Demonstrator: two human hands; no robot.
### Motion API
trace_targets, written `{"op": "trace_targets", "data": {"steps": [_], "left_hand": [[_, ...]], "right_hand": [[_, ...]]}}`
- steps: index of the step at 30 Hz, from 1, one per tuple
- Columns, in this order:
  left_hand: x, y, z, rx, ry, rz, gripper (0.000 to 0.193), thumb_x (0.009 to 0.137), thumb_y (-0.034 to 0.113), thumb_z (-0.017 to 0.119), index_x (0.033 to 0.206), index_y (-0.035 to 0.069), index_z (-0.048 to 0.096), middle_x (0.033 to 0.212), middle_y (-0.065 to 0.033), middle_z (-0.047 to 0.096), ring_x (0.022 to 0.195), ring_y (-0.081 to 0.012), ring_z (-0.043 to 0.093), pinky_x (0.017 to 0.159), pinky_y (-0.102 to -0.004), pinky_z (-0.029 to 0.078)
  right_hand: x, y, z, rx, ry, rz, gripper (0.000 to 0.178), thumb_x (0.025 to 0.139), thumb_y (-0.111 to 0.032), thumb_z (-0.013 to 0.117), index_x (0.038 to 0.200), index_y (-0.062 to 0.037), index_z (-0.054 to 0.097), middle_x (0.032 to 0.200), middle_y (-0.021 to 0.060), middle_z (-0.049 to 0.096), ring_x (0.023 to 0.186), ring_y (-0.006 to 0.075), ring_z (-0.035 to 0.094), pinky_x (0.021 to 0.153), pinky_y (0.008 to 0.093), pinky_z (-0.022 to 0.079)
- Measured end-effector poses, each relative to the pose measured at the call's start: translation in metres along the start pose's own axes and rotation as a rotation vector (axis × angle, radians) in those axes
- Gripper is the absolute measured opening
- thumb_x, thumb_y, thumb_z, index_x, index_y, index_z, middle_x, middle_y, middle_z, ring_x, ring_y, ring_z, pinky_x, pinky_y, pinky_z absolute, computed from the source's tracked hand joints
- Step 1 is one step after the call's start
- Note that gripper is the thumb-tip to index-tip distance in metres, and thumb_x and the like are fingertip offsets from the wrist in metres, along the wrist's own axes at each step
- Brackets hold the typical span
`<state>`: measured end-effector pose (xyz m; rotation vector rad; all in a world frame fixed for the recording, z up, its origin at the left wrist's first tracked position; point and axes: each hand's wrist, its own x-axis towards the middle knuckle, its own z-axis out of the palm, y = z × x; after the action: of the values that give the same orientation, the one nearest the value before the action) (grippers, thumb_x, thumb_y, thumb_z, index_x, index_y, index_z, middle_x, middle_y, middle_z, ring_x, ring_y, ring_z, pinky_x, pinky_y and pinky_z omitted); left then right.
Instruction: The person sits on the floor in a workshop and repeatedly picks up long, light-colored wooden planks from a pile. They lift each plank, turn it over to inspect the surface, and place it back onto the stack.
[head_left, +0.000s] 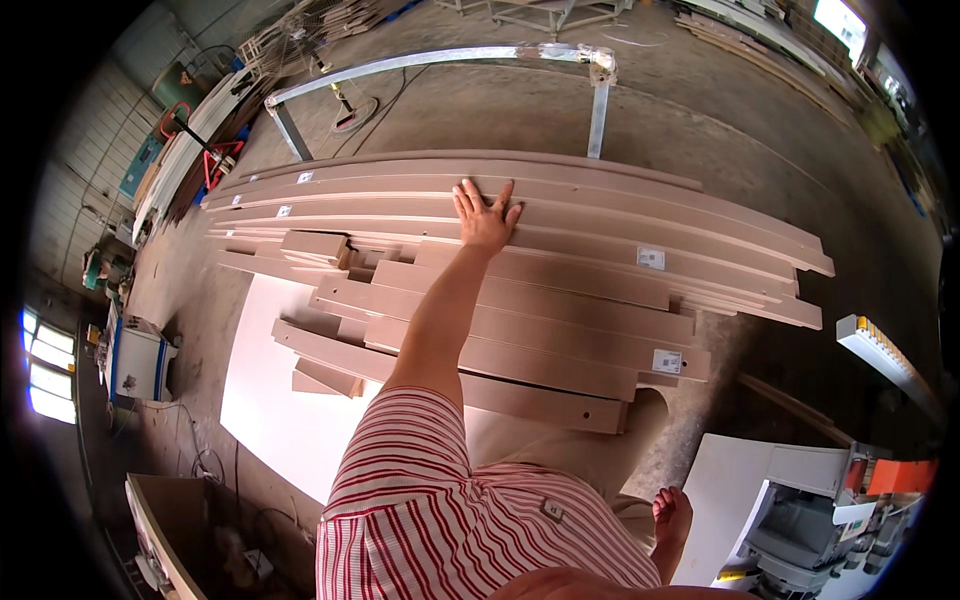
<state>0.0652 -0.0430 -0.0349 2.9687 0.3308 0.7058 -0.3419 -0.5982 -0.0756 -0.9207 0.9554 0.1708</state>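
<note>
My left hand point(484, 218) lies with its fingers spread on a stack of long brown boards point(580, 215), near the middle of their length. White labels mark several of these boards. Closer to me, shorter brown boards point(500, 330) are piled in uneven layers, and some have a round hole near the end. A short block of stacked pieces point(314, 247) sits on the left of the pile. My right hand point(672, 515) hangs beside my body at the lower right, apart from the boards. Its fingers are curled in, and I see nothing in them.
A metal frame point(440, 66) stands behind the boards. Under the pile's left side is a white sheet point(275, 370). At the lower right stands a white and grey machine point(800, 520); a box point(165, 510) is at the lower left. More long planks point(190, 150) lie along the left wall.
</note>
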Motion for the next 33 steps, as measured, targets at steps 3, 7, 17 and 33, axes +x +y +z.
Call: {"op": "trace_targets", "data": {"steps": [3,7,17,33], "left_hand": [[0.009,0.004,-0.001,0.069,-0.08,-0.021,0.056,0.097,0.061,0.041,0.149,0.042,0.034,0.154,-0.0385,0.009,0.143,-0.0572,0.005,0.116,-0.0618,0.009],[0.009,-0.015,0.005,0.135,-0.197,0.058,0.069,0.095,0.065,0.039,0.155,0.034,0.024,0.154,-0.0369,0.01,0.145,-0.0519,0.006,0.115,-0.0633,0.006],[-0.064,-0.001,0.012,-0.056,-0.198,0.214,0.078,0.094,0.056,0.051,0.157,0.024,0.018,0.161,-0.023,0.012,0.148,-0.0422,0.012,0.118,-0.0543,0.013],[-0.16,0.057,-0.061,-0.185,-0.188,0.32,0.053,0.097,0.041,0.052,0.144,0.016,0.045,0.155,-0.014,0.033,0.145,-0.0295,0.027,0.119,-0.0448,0.022]], "right_hand": [[0.018,0.01,-0.025,0.114,-0.085,0.023,0.004,0.093,-0.011,0.059,0.093,-0.007,0.06,0.078,0.0048,0.064,0.067,0.0156,0.06,0.059,0.0256,0.05],[0.001,0.008,-0.005,0.02,-0.026,-0.049,0.009,0.093,-0.015,0.06,0.095,-0.0065,0.059,0.079,0.0067,0.063,0.067,0.0168,0.059,0.057,0.0267,0.05],[0.02,0.059,-0.07,-0.446,0.246,-0.168,0.017,0.093,-0.018,0.058,0.1,-0.0033,0.063,0.081,0.0065,0.069,0.07,0.0136,0.066,0.061,0.0265,0.053],[0.035,0.09,-0.112,-0.971,0.256,-0.65,0.021,0.089,-0.018,0.062,0.103,-0.0046,0.068,0.09,0.0114,0.071,0.083,0.0224,0.067,0.076,0.0367,0.053]]}}
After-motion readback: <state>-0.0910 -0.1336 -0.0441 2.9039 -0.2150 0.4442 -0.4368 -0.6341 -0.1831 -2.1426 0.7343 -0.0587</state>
